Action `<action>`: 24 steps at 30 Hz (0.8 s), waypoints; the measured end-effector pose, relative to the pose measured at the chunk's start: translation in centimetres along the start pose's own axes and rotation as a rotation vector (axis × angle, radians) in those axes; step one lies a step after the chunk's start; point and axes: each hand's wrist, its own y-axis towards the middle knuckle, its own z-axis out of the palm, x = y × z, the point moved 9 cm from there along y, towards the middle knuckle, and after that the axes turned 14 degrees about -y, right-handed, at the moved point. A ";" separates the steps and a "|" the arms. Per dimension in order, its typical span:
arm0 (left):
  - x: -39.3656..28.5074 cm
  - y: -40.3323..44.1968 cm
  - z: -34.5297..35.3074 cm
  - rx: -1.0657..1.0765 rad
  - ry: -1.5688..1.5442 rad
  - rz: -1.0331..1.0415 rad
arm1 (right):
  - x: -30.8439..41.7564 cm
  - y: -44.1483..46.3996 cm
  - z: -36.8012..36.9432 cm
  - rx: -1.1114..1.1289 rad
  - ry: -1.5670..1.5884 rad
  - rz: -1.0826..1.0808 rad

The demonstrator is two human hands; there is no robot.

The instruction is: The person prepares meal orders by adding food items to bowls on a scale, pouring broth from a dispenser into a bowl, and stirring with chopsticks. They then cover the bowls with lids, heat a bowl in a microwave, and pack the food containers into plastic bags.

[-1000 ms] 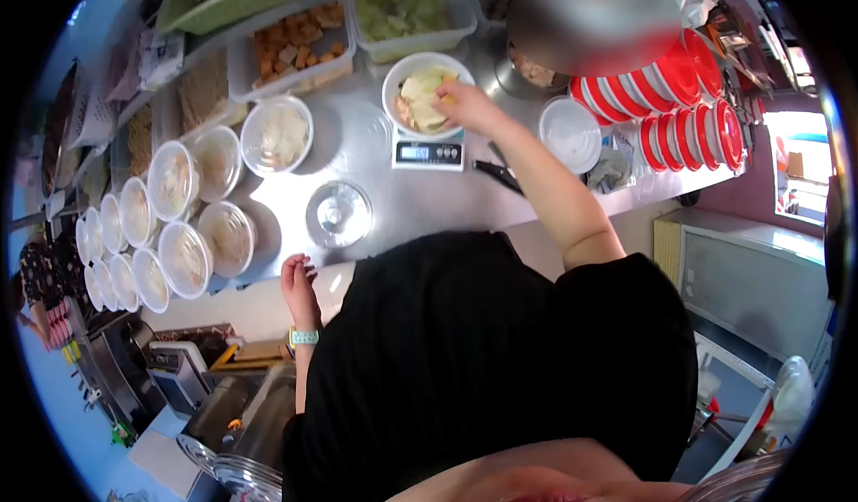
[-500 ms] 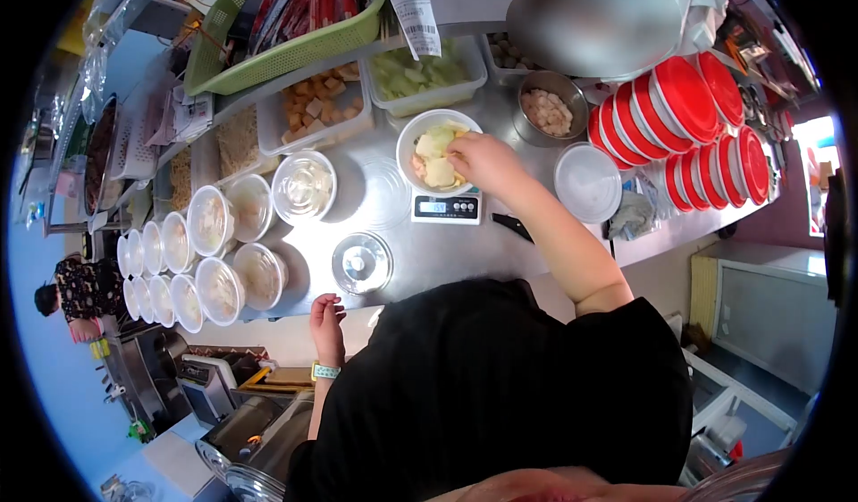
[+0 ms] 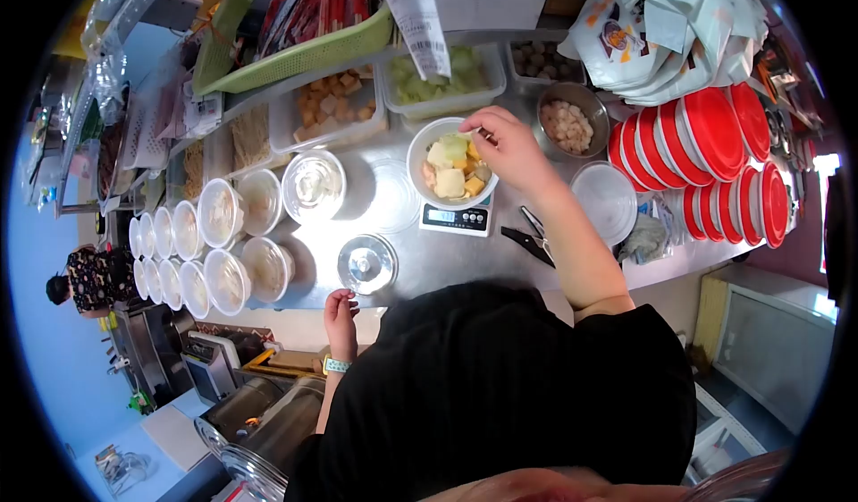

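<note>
A white round bowl (image 3: 414,173) stands on a small digital scale (image 3: 456,219) and holds pale and yellow food chunks (image 3: 454,183). Over the bowl's upper right rim is my right hand (image 3: 509,149), its fingers loosely bent and apart, with nothing visible in them. My left hand (image 3: 340,321) hangs at the counter's front edge, fingers half curled and apart, holding nothing I can see. Closest to it is a clear round lid (image 3: 366,264) lying on the counter. Black-handled scissors (image 3: 529,241) lie right of the scale.
Lidded bowls (image 3: 313,186) stand in rows at left. Tubs of orange and white cubes (image 3: 331,109) and green pieces (image 3: 447,77) line the back. A metal bowl (image 3: 572,119) holds pale pinkish pieces. Red-lidded containers (image 3: 710,131) are stacked right. A person (image 3: 96,278) is far left.
My right hand has lifted off the food to the bowl's upper rim, uncovering more yellow chunks. The camera view has shifted slightly. My left hand stays near the counter edge.
</note>
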 end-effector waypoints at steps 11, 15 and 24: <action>1.1 3.0 -2.8 -0.101 0.464 0.198 | -4.5 -5.2 0.3 0.041 -0.405 -0.113; -0.3 3.9 -1.6 -0.095 0.682 0.363 | -11.4 -8.1 2.5 -0.068 0.091 0.421; -1.9 3.2 0.9 0.015 0.818 0.524 | -14.0 -10.7 10.8 0.092 0.513 0.800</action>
